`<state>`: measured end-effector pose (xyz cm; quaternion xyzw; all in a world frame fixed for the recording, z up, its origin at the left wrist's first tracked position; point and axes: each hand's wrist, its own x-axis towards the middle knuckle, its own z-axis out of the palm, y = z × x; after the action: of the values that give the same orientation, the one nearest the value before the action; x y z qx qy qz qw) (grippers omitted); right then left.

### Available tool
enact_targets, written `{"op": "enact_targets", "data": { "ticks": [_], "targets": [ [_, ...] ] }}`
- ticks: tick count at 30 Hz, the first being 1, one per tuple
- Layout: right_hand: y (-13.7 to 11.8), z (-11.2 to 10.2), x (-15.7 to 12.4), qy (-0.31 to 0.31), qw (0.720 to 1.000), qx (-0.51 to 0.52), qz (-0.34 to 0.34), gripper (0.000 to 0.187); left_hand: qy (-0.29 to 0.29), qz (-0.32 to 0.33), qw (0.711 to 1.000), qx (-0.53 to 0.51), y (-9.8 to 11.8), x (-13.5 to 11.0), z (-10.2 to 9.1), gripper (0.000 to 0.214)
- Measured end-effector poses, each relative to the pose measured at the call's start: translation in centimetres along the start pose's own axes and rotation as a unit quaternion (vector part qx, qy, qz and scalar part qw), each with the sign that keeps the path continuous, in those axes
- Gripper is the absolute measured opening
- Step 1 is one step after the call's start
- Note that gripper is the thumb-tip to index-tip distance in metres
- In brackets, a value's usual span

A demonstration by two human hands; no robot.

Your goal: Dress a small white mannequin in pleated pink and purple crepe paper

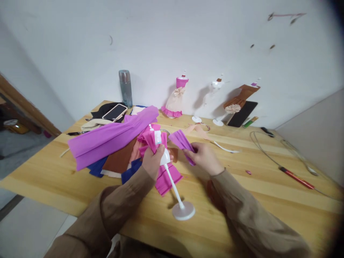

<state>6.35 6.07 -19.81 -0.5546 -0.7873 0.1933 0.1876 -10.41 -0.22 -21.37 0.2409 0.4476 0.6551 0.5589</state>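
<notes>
My left hand (155, 160) is closed around a small white dress form (165, 156), which tilts with its neck away from me and its round base toward me. In my right hand (203, 157) a folded strip of purple crepe paper (180, 139) is pinched between thumb and fingers, just right of the form and apart from it. Pink crepe paper (168, 179) lies below and behind the form. A long purple crepe sheet (113, 138) rests left of it, on top of brown and blue pieces.
Along the wall stand a dress form in a pink and cream dress (174, 98), a bare white form (217, 86) and one dressed in brown (242, 96). A flask (125, 89) and phone (115, 111) are at back left. A red-handled corded tool (297, 178) lies right.
</notes>
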Motion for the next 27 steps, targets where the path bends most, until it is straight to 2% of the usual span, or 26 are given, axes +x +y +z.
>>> {"op": "enact_targets", "data": {
  "ticks": [3,4,6,8,13,16,18,22,27],
  "targets": [
    [-1.6,-0.4,-1.5,0.018,0.974,0.222,-0.035,0.035,0.006,0.021,1.000,-0.001,-0.2,-0.1,0.0,0.043],
    [-2.3,-0.1,-2.0,0.009,0.964,0.263,-0.041,0.035,0.012,0.038,0.999,0.010,-0.3,-0.1,0.0,0.041],
    [-3.6,0.6,-3.0,0.016,0.958,0.282,-0.052,0.033,0.015,0.083,0.995,0.047,-0.3,-0.3,-0.1,0.039],
    [-4.6,1.4,-3.6,0.032,0.966,0.248,-0.070,0.029,0.016,0.112,0.991,0.077,-0.2,-0.5,-0.3,0.042],
    [-5.8,1.6,-4.0,0.097,0.980,0.130,-0.118,0.025,0.021,0.100,0.990,0.095,0.0,-0.9,-0.4,0.052],
    [-5.7,1.6,-4.0,0.119,0.981,0.068,-0.141,0.024,-0.024,0.141,0.985,0.095,0.2,-1.0,-0.3,0.058],
    [-5.7,1.8,-4.0,0.121,0.980,0.025,-0.157,0.024,-0.045,0.164,0.980,0.105,0.3,-1.0,-0.2,0.061],
    [-6.0,2.0,-4.3,0.101,0.978,-0.057,-0.174,0.027,-0.043,0.195,0.968,0.150,0.4,-1.1,-0.1,0.059],
    [-6.6,2.0,-5.0,0.082,0.971,-0.152,-0.165,0.031,-0.039,0.181,0.971,0.150,0.3,-1.5,0.2,0.048]
  ]
}}
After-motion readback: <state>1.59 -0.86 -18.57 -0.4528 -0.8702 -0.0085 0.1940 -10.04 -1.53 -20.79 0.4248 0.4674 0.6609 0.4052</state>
